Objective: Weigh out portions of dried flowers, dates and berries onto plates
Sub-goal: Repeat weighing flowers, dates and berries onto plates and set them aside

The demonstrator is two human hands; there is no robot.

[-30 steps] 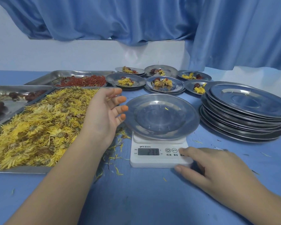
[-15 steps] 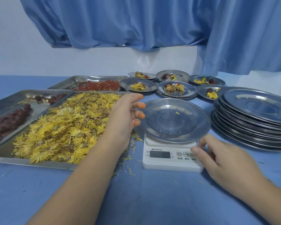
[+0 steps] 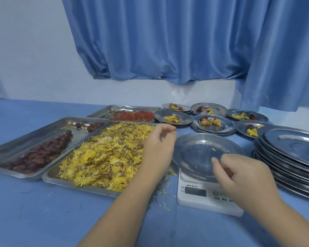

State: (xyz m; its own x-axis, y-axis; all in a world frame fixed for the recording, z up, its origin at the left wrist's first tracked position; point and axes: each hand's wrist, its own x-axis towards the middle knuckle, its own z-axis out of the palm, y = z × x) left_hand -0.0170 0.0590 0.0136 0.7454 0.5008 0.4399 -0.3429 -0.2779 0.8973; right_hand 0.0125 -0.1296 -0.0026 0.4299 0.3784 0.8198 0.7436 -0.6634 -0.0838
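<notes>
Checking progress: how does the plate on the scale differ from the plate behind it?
The plate on the scale is nearly bare, one yellow petal; the plate behind it holds flowers and dates. The first sits on the white scale, the second off it. Both are round steel.
</notes>
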